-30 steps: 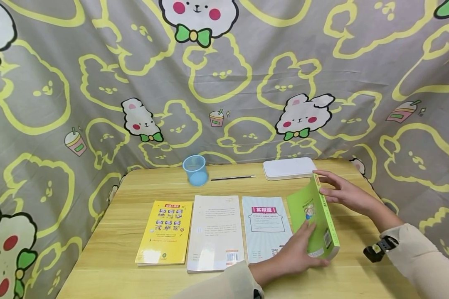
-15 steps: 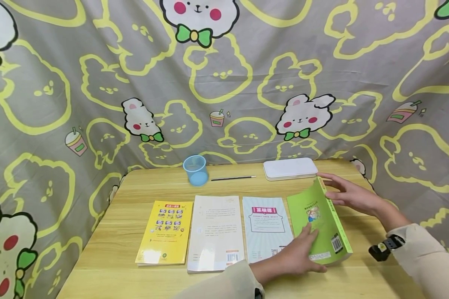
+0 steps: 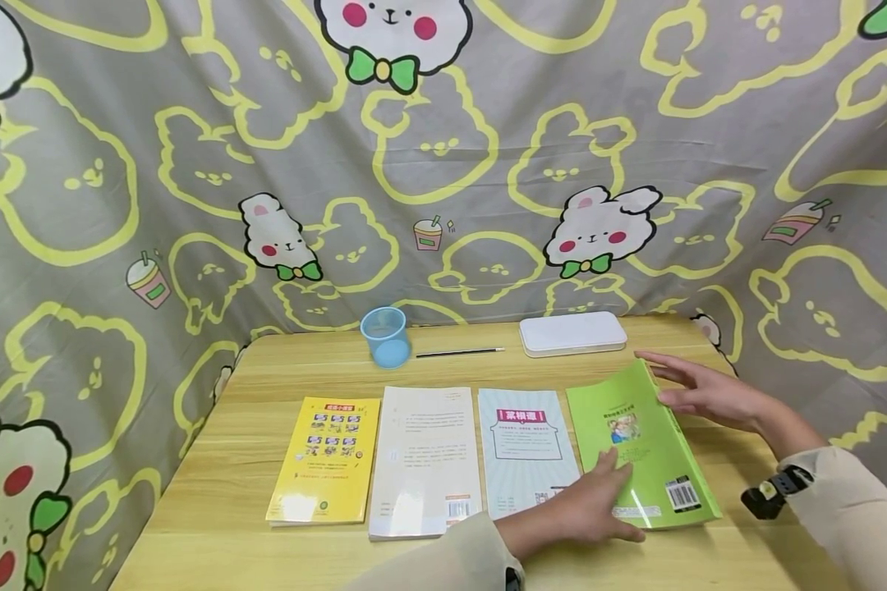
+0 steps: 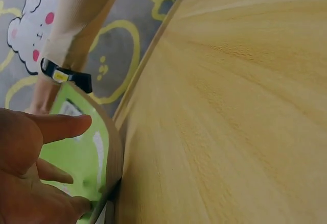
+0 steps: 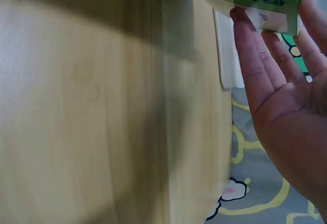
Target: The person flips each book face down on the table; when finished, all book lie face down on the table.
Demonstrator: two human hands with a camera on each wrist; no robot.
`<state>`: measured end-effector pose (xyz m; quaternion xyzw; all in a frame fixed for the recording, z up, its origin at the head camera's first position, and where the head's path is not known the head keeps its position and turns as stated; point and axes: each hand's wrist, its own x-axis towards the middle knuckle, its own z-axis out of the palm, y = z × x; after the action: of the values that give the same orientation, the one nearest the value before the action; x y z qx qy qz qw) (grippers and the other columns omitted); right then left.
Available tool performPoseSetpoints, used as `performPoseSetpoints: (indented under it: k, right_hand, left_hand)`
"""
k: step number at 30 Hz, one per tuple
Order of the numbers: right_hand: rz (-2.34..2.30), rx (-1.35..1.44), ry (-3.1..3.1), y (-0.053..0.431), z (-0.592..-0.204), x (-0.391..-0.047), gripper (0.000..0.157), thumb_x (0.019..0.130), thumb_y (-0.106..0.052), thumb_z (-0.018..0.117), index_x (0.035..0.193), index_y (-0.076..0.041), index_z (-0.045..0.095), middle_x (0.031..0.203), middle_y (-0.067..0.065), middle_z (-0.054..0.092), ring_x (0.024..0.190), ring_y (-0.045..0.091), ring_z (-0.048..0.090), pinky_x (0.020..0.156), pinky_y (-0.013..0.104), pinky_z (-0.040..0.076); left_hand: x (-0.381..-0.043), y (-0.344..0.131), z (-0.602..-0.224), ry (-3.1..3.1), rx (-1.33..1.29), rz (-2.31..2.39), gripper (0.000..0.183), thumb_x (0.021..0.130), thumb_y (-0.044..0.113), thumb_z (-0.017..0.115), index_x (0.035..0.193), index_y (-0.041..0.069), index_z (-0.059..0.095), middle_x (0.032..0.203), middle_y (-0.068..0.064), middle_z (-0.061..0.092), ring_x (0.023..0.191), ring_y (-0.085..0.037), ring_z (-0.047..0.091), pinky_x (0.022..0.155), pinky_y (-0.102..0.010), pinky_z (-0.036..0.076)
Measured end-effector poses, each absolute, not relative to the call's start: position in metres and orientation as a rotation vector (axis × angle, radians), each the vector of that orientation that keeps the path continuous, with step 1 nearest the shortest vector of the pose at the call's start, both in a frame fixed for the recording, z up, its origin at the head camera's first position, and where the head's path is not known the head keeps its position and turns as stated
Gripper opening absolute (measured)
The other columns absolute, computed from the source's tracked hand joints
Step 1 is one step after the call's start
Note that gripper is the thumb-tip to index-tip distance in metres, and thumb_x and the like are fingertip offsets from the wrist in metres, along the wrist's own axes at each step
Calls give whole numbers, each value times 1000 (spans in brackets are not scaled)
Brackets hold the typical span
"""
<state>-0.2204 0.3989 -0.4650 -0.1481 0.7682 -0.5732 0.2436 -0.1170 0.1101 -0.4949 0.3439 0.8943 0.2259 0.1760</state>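
Note:
A green paperback book (image 3: 661, 443) lies tilted at the right end of a row of books, its right edge raised off the table. My right hand (image 3: 717, 398) holds its far right corner, with the thumb on one side and the fingers reaching under the cover in the right wrist view. My left hand (image 3: 595, 505) is spread over the book's lower left part, fingers fairly straight, the thumb apart from them. In the left wrist view the page edges of the green book (image 4: 115, 152) curve near the tabletop.
Left of the green book lie a light blue book (image 3: 528, 447), a white book (image 3: 425, 460) and a yellow book (image 3: 325, 460). Behind them stand a blue cup (image 3: 386, 338), a thin black pen (image 3: 458, 352) and a white case (image 3: 572, 333). A patterned curtain (image 3: 480, 164) surrounds the wooden table (image 3: 214, 492).
The green book has tipped down to the right from nearly upright, its back cover now facing up more. My right hand has moved right and slightly down with it; the left stays near its place.

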Motion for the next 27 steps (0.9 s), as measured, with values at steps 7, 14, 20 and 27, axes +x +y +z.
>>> performPoseSetpoints:
  k: [7,14,20,27]
  right_hand:
    - [-1585,-375,2059,402,-473,-221,82,104,-8,60,167,-19,10,167,34,-4,122,-20,42,101,31,54]
    - [-1530,-359,2135,404,-474,-219,83,103,-12,62,167,-16,10,165,39,0,144,14,38,99,34,56]
    - [-1459,-363,2219,408,-480,-220,84,103,-13,63,165,-5,6,159,47,9,132,37,54,93,31,58]
    - [-1373,-350,2299,410,-487,-223,85,102,-15,65,163,3,9,154,47,23,101,11,63,78,30,58]
  left_hand:
    - [-117,111,-497,2528,970,612,99,83,46,84,162,18,33,170,-8,21,156,-22,23,118,-28,38]
    - [-117,111,-495,2552,972,547,93,84,47,82,160,17,38,170,-6,23,156,-20,22,119,-28,36]
    - [-116,112,-493,2559,985,505,87,86,47,80,157,14,43,170,-6,23,156,-19,22,120,-28,34]
    - [-115,114,-495,2574,995,490,81,86,44,81,154,16,48,170,-5,24,156,-18,21,120,-28,33]
